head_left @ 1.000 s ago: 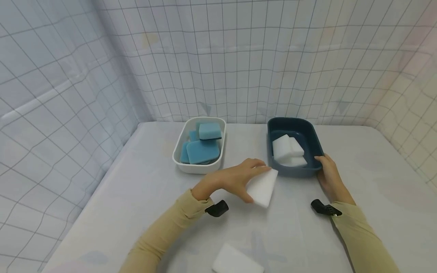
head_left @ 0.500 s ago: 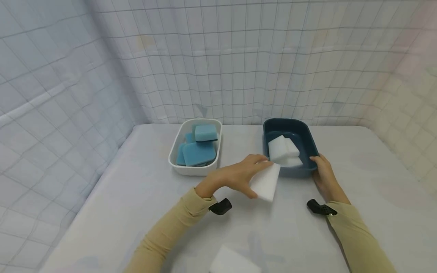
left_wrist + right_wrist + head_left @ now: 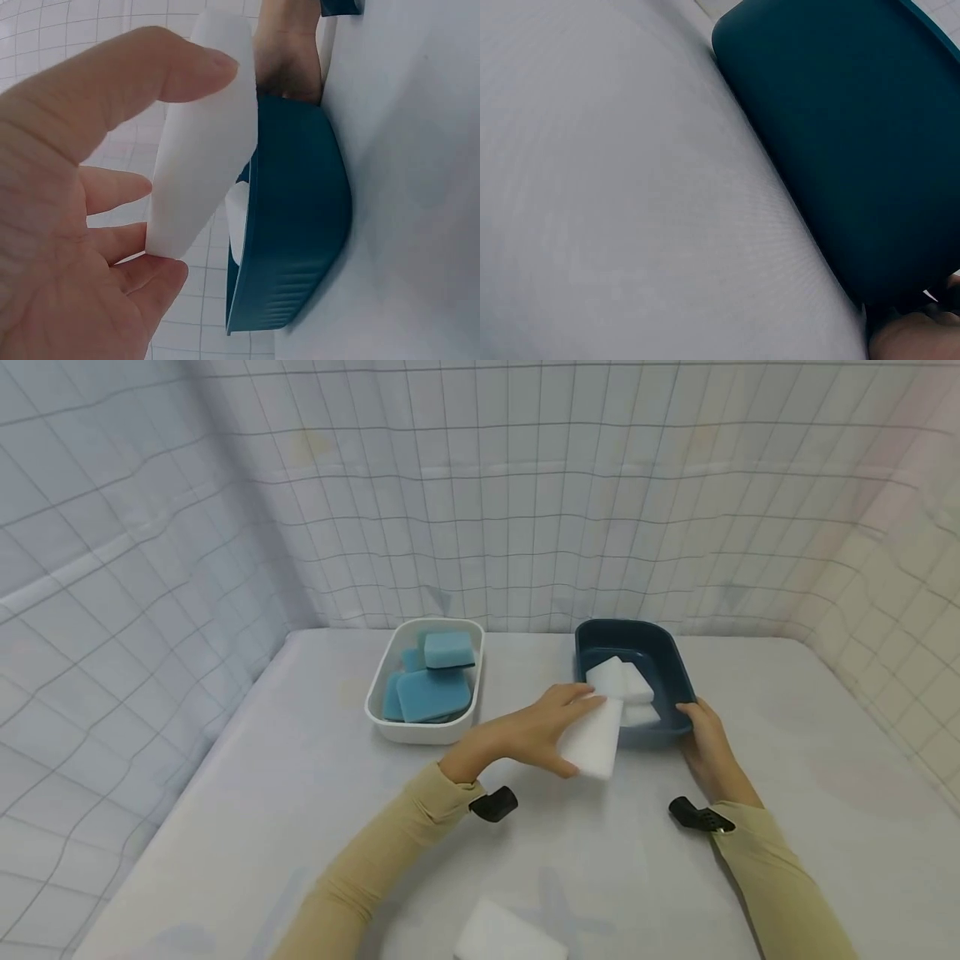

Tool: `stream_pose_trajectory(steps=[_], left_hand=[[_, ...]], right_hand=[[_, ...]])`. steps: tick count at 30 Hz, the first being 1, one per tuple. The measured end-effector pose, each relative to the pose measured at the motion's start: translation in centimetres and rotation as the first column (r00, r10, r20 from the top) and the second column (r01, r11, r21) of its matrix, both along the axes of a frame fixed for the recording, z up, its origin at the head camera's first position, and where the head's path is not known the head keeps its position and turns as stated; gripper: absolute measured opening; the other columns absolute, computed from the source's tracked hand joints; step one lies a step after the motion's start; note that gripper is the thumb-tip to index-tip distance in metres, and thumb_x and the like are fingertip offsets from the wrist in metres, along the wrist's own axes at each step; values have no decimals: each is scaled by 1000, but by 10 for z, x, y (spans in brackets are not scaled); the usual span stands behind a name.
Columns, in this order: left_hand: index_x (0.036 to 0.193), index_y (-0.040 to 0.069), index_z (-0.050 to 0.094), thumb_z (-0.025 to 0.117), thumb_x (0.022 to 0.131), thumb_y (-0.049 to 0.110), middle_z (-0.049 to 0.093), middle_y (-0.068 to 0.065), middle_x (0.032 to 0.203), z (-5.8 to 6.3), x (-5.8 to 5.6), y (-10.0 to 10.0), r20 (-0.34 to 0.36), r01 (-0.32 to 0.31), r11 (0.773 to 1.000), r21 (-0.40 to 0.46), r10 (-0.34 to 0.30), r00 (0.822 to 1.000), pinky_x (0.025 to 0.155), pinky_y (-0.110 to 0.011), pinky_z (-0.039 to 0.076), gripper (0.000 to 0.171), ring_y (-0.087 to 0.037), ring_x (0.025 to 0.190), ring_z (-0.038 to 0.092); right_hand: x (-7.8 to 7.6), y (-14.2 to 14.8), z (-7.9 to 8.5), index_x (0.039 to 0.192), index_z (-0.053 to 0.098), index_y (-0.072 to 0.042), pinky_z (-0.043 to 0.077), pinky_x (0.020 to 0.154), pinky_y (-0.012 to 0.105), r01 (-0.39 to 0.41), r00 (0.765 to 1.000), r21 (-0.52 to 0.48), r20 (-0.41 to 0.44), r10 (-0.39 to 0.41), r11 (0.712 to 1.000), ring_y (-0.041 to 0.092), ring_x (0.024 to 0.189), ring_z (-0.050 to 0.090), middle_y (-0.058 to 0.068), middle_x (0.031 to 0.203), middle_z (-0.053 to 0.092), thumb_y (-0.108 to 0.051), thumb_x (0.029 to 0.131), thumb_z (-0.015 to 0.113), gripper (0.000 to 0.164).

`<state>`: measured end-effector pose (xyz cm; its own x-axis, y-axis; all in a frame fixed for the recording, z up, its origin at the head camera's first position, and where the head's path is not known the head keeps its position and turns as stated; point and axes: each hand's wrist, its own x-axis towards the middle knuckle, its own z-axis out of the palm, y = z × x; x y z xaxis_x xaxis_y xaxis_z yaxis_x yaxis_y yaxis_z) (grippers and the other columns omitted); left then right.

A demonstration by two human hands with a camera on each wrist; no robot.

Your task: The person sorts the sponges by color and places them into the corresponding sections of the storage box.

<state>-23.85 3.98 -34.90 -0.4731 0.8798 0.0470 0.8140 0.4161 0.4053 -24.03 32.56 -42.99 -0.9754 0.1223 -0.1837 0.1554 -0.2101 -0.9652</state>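
Observation:
My left hand pinches a white sponge block between thumb and fingers. In the left wrist view the sponge is held tilted, close to the rim of a dark teal bin; whether they touch I cannot tell. My right hand grips the near right corner of that bin, thumb over the rim. Several white sponges lie inside it. The right wrist view has the bin wall close up, with only part of the hand showing at the lower right.
A white bin with several blue sponges stands to the left on the white-covered table. Another white sponge lies at the near edge of view. A grid-patterned curtain hangs behind and at both sides.
My left hand has carried the white sponge forward, up to the near side of the teal bin. The right hand keeps its grip on the bin. The head view has shifted slightly.

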Motion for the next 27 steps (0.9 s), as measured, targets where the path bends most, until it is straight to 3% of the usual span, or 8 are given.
stream_pose_trajectory(steps=[9, 17, 23, 27], left_hand=[[149, 7, 20, 72, 79, 24, 16, -17, 154, 3, -4, 15, 6, -41, 999, -7, 41, 999, 109, -40, 38, 89, -30, 139, 20], [149, 7, 20, 70, 81, 25, 14, -16, 155, -2, -9, 23, -1, -74, 997, -11, 74, 997, 112, -40, 35, 87, -29, 141, 18], [148, 3, 23, 68, 83, 21, 11, -22, 155, -10, -16, 33, -70, -64, 996, 60, 68, 995, 117, -43, 27, 81, -33, 144, 12], [147, 4, 26, 61, 86, 12, 15, -20, 155, -16, -19, 42, -89, -110, 989, 97, 118, 989, 116, -40, 30, 71, -30, 145, 16]], right_hand=[[1, 0, 1, 151, 2, -3, 0, 123, 31, 6, 1000, 11, -4, -6, 1000, 17, 147, -3, 6, 160, -8, -17, 98, 30, 61], [-1, 0, 2, 151, 1, -2, 0, 123, 30, 4, 1000, 7, -13, -4, 1000, 17, 147, -2, 7, 160, -7, -16, 98, 29, 61], [-1, 0, 1, 151, 1, -2, 2, 123, 29, 9, 1000, 15, -7, -9, 1000, 17, 147, -2, 6, 160, -8, -16, 99, 28, 60], [0, -1, 0, 151, 2, -3, 3, 123, 29, 2, 1000, 25, -5, -2, 1000, 16, 147, -1, 6, 160, -6, -16, 99, 28, 60]])
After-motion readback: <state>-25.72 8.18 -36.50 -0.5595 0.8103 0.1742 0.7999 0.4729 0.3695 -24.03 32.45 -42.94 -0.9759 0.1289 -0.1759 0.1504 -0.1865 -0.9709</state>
